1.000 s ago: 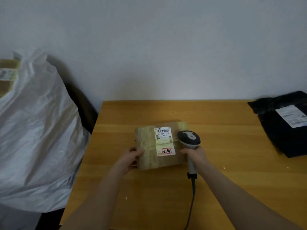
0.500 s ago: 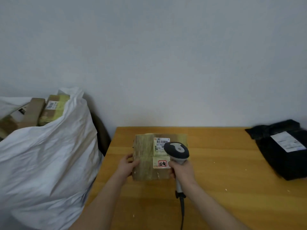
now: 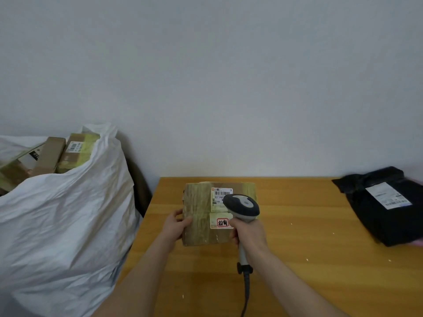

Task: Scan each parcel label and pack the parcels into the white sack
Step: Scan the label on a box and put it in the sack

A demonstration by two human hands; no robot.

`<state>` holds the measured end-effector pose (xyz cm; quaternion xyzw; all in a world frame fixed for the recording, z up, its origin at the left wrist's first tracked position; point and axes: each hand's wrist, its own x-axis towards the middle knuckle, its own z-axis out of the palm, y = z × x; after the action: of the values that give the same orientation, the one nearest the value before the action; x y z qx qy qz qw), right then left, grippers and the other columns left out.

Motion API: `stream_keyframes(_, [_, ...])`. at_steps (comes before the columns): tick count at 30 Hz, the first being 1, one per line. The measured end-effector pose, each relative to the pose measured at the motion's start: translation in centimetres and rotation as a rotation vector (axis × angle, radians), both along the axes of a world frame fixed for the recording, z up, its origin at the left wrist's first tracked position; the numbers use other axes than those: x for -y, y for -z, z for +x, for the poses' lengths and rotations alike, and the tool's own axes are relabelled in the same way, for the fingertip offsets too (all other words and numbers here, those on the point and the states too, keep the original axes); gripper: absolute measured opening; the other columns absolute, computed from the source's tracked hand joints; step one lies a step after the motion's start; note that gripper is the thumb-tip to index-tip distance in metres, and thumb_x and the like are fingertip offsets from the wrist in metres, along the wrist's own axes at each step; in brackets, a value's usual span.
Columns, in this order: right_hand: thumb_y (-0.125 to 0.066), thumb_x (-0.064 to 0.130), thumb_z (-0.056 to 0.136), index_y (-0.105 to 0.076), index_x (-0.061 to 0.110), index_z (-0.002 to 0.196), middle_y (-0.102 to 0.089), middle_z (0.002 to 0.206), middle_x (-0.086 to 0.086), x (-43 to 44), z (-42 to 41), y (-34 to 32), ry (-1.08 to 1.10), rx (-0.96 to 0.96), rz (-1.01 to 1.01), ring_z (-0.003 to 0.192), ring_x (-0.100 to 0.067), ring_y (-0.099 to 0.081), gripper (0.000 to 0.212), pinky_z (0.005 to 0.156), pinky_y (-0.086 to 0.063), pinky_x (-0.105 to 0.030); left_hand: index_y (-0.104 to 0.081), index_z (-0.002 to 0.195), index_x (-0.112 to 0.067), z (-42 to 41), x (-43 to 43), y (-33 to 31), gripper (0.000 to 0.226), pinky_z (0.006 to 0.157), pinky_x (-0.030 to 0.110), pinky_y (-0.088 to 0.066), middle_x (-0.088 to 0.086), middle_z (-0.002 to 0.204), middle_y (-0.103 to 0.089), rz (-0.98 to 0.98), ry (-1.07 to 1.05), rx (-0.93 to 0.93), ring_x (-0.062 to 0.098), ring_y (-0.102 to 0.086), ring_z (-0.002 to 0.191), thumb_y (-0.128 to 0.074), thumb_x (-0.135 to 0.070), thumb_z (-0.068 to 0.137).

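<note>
The brown, tape-wrapped parcel (image 3: 201, 216) lies flat on the wooden surface (image 3: 297, 248) straight ahead of you at 12 o'clock, close to the far edge where the surface meets the pale wall (image 3: 229, 76). Its white barcode label (image 3: 220, 195) sits on the top face toward 1 o'clock from the parcel's middle, and a pale sticker (image 3: 220, 223) with a red-framed stamp lies just beneath it, toward 4 o'clock. Your left hand (image 3: 176, 224) grips the parcel's 9 o'clock edge, thumb laid on the top face and fingers against the side. Your right hand (image 3: 248, 232) is wrapped tight round the handle of the grey and black scanner (image 3: 241, 205), whose head hangs over the parcel's right half and hides the lower right corner of the barcode label; whether the head touches the parcel cannot be told. The scanner's dark cable (image 3: 246, 291) runs from the handle's base toward 6 o'clock and out of view. Well apart at 3 o'clock, a black parcel (image 3: 375, 220) lies at the right end of the surface, its own white label facing up. At 9 o'clock, beside the left edge of the surface, the white sack (image 3: 64, 213) stands full and open, with cardboard boxes (image 3: 77, 149) showing in its mouth at 10 o'clock. A few pale specks (image 3: 307, 259) dot the surface near 4 o'clock.
</note>
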<state>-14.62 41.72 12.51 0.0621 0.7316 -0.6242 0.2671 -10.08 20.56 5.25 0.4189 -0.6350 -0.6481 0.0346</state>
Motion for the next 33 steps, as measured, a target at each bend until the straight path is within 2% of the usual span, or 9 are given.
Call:
stream_keyframes(8, [-0.067,0.008,0.083,-0.065,0.003,0.073,-0.062,0.055,-0.007,0.4,-0.7,-0.9,-0.006,-0.031,-0.063,0.046,-0.016,-0.053,0.012,0.050,-0.044,-0.027,-0.045,0.133,-0.015,0.6,0.3,-2.0,0.048,0.065,0.033,-0.051,0.007,0.109,-0.063,-0.031,-0.032,-0.034,0.022,-0.061,0.094,-0.065,-0.020,0.090])
stream_keyframes(12, [-0.068,0.009,0.085,-0.066,0.003,0.077,-0.064,0.062,-0.009,1.9,-1.9,-2.5,-0.036,-0.073,-0.132,0.051,-0.016,-0.054,0.010,0.053,-0.043,-0.027,-0.044,0.134,-0.018,1.7,1.2,-6.2,0.050,0.060,0.027,-0.049,0.000,0.104,-0.062,-0.114,-0.043,-0.071,0.012,-0.060,0.088,-0.064,-0.029,0.090])
stream_keyframes(15, [-0.069,0.009,0.085,-0.065,0.004,0.078,-0.062,0.064,-0.010,4.8,-2.0,-4.8,-0.113,-0.119,-0.186,0.055,-0.017,-0.053,0.010,0.053,-0.043,-0.027,-0.043,0.136,-0.019,4.2,2.9,-10.8,0.053,0.061,0.025,-0.051,0.003,0.118,-0.060,-0.197,-0.106,-0.125,0.014,-0.061,0.093,-0.064,-0.034,0.090])
stream_keyframes(17, [-0.070,0.010,0.085,-0.064,0.004,0.084,-0.062,0.070,-0.012,7.2,-1.5,-6.3,-0.175,-0.157,-0.222,0.063,-0.021,-0.055,0.009,0.061,-0.047,-0.033,-0.044,0.135,-0.019,6.1,4.0,-13.6,0.053,0.057,0.024,-0.052,0.006,0.120,-0.060,-0.215,-0.176,-0.167,0.017,-0.063,0.094,-0.065,-0.034,0.089])
stream_keyframes(20, [-0.073,0.015,0.083,-0.064,0.003,0.094,-0.064,0.077,-0.014,10.5,-0.1,-8.6,-0.252,-0.221,-0.258,0.071,-0.024,-0.057,0.018,0.075,-0.050,-0.039,-0.045,0.133,-0.019,8.9,5.5,-17.1,0.051,0.059,0.028,-0.053,0.004,0.109,-0.063,-0.261,-0.287,-0.213,0.019,-0.064,0.091,-0.065,-0.035,0.089])
stream_keyframes(25, [-0.075,0.021,0.081,-0.066,0.011,0.086,-0.066,0.070,-0.003,15.9,2.5,-12.2,-0.295,-0.279,-0.367,0.062,-0.017,-0.060,0.015,0.065,-0.051,-0.031,-0.046,0.133,-0.018,13.2,9.4,-22.2,0.051,0.063,0.033,-0.054,0.004,0.105,-0.065,-0.338,-0.450,-0.344,0.021,-0.065,0.089,-0.066,-0.033,0.088])
stream_keyframes(30, [-0.073,0.022,0.080,-0.063,0.012,0.087,-0.067,0.073,-0.005,22.6,4.5,-15.7,-0.349,-0.304,-0.401,0.055,-0.012,-0.060,0.016,0.056,-0.046,-0.026,-0.040,0.135,-0.021,17.3,15.7,-26.8,0.056,0.053,0.027,-0.053,0.000,0.095,-0.065,-0.466,-0.664,-0.482,0.014,-0.066,0.075,-0.069,-0.027,0.087])
stream_keyframes(31, [-0.074,0.022,0.080,-0.062,0.012,0.088,-0.067,0.074,-0.005,24.2,5.0,-16.2,-0.350,-0.310,-0.405,0.055,-0.012,-0.060,0.017,0.057,-0.048,-0.026,-0.037,0.137,-0.023,18.0,17.2,-27.3,0.061,0.055,0.030,-0.055,0.001,0.095,-0.065,-0.485,-0.696,-0.490,0.016,-0.066,0.077,-0.070,-0.026,0.086])
stream_keyframes(33, [-0.074,0.021,0.080,-0.062,0.011,0.094,-0.069,0.079,-0.006,27.5,6.2,-16.8,-0.364,-0.320,-0.414,0.054,-0.013,-0.061,0.021,0.059,-0.051,-0.029,-0.030,0.143,-0.024,19.5,20.5,-27.4,0.071,0.072,0.040,-0.058,0.005,0.101,-0.065,-0.564,-0.729,-0.467,0.021,-0.066,0.087,-0.071,-0.027,0.085])
